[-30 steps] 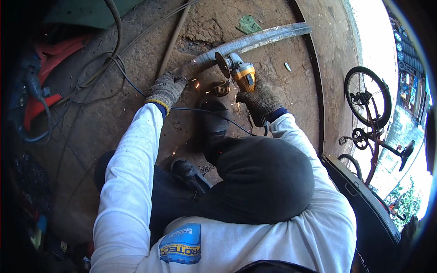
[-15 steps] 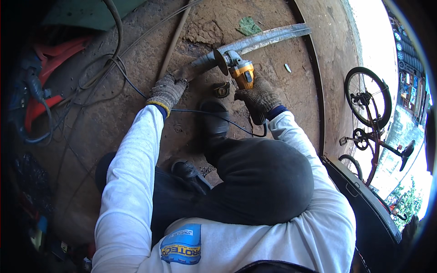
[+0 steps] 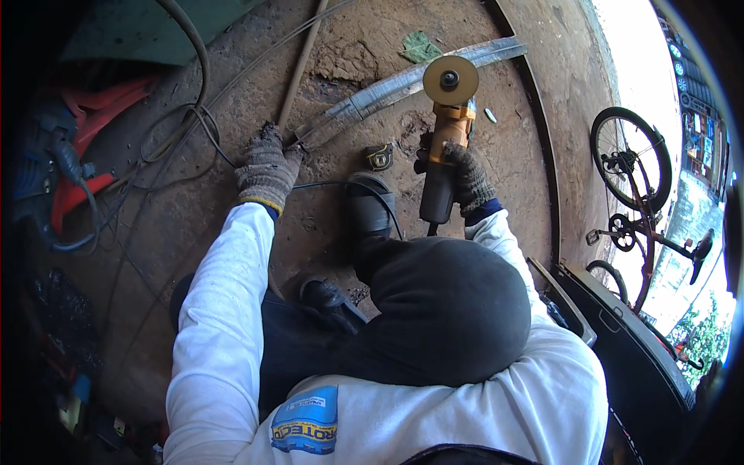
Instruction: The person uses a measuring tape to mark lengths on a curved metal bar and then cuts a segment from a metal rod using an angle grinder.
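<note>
My right hand (image 3: pixel 469 178), in a knitted grey-brown glove, grips a yellow and black angle grinder (image 3: pixel 452 128) around its body. The grinder's round disc (image 3: pixel 463 80) faces up, above the far part of a curved grey metal strip (image 3: pixel 387 91) on the ground. At the strip's near left end my gloved left hand (image 3: pixel 267 169) is closed on it, with the fingertips partly hidden. A dark line crosses the strip left of its middle. Between my hands a black and yellow tape measure (image 3: pixel 379 157) lies beside my shoe (image 3: pixel 368 203).
A thin rod (image 3: pixel 301 66) and looped cables (image 3: pixel 203 116) lie beyond my left hand. Farther left stands a blue tool with red legs (image 3: pixel 89 178). A metal edge (image 3: pixel 540 132) curves along the right, with a bicycle (image 3: pixel 632 194) past it. A green leaf (image 3: pixel 420 47) lies behind the strip.
The grinder has come away from the strip, moving right, and turned so its disc faces up. My left hand and the strip's near end have shifted slightly left.
</note>
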The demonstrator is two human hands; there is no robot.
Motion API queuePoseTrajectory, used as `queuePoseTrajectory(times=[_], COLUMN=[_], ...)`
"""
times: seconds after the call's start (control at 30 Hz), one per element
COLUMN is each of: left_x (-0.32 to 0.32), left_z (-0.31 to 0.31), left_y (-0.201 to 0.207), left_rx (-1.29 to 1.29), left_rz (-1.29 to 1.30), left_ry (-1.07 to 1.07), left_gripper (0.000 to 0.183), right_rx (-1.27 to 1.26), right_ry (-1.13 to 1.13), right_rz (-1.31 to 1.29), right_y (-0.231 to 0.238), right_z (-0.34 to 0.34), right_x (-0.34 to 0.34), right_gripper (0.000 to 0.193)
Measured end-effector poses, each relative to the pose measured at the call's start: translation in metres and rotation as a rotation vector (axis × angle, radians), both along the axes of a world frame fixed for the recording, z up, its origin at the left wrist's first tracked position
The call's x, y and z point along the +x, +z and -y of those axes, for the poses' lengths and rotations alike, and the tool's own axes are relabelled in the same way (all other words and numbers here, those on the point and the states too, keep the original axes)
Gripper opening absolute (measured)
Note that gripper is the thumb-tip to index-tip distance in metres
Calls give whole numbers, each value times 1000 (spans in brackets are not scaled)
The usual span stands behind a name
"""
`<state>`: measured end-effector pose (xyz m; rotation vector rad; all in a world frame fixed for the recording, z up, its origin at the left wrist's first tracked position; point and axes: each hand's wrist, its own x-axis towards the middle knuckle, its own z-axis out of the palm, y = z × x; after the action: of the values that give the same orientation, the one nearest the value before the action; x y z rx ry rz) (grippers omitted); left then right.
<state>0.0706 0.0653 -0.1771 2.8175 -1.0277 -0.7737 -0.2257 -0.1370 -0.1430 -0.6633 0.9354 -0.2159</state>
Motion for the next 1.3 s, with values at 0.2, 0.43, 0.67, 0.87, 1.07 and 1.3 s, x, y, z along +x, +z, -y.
queuePoseTrajectory(times=[0.2,0.43,0.67,0.87,1.07,1.3], left_x=[-65,-156,-174,-157,-94,-57], left_z=[24,88,91,122,136,207], left_y=[41,65,89,100,42,17], left_rx=[-307,-23,-98,192,19,106], left_rz=[-87,-1183,-633,-690,-95,-73], left_ry=[-352,-157,-86,-466,-687,-558], left_gripper=[74,75,71,86,52,41], right_rx=[76,-115,-236,-369,-202,-283], right_ry=[-251,-289,-333,-199,-378,-389], right_rz=[258,190,-13,-625,-544,-750], right_y=[-6,1,14,2,-48,-51], right_z=[14,1,2,13,20,29], right_x=[-4,11,13,-4,-55,-75], right_gripper=[93,95,64,32,36,38])
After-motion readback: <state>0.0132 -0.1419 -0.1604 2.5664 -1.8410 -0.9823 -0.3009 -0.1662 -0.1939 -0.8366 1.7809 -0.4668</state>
